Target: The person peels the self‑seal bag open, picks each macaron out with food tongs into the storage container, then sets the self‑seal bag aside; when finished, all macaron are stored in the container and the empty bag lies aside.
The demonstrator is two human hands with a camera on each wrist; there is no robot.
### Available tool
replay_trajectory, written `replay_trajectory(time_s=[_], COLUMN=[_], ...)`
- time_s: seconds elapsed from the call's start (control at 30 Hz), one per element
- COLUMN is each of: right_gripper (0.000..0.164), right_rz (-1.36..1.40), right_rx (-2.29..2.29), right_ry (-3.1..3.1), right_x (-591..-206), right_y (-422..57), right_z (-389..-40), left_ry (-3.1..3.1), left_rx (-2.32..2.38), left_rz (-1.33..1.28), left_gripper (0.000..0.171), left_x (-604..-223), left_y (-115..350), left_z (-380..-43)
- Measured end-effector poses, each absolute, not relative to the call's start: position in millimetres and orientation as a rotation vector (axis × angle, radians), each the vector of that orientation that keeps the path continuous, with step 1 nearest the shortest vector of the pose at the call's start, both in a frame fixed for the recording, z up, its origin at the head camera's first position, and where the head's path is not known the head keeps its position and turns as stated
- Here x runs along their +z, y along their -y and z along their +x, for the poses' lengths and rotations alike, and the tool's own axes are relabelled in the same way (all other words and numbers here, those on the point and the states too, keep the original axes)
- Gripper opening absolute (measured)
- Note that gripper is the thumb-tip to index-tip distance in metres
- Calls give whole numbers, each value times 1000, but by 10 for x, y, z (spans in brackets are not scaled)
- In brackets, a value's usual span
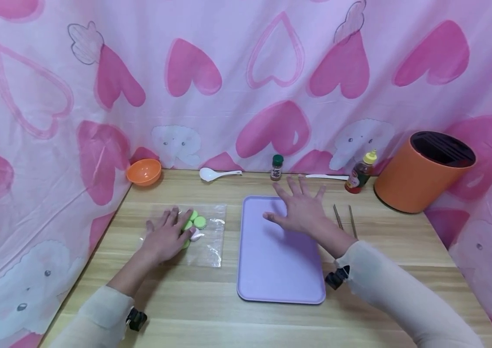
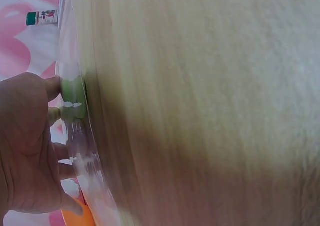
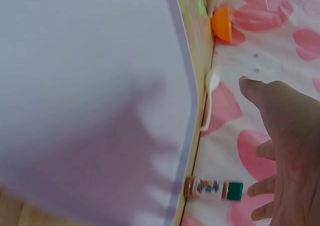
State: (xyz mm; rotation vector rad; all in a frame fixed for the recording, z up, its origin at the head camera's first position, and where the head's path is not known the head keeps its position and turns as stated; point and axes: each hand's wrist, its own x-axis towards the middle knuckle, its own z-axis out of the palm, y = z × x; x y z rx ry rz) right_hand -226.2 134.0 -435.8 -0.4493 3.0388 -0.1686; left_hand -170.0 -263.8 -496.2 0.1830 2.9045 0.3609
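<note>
My left hand (image 1: 165,240) rests with spread fingers on a clear plastic bag (image 1: 211,251) on the left of the table. Inside the bag are several green round pieces (image 1: 200,222) and a whitish one (image 1: 195,235), partly covered by the hand. In the left wrist view the fingertips touch the bag beside a green piece (image 2: 74,96). With fingers spread and nothing held, my right hand (image 1: 300,210) hovers over the far part of a lilac tray (image 1: 278,270). Its shadow falls on the tray in the right wrist view.
Along the back stand an orange bowl (image 1: 144,172), a white spoon (image 1: 220,174), a green-capped spice jar (image 1: 277,167), a white knife-like utensil (image 1: 326,177) and a yellow-capped sauce bottle (image 1: 361,172). An orange knife block (image 1: 422,174) is at back right. Metal tongs or chopsticks (image 1: 353,221) lie by the right forearm.
</note>
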Motion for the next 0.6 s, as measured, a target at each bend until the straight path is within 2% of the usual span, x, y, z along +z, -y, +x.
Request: replay_trajectory(time_s=[0.4, 0.6], right_gripper=[90, 72], right_rz=[-850, -1046], right_rx=[-167, -290], right_ry=[-2993, -2931], right_x=[-4524, -4609], right_y=[-745, -497], right_z=[-2522, -2688], left_ry=[-2900, -2897], left_rx=[408, 411], left_rz=[225, 211], left_gripper=[73, 72], left_x=[-4997, -5015], left_y=[2675, 2684], left_z=[-1719, -1722])
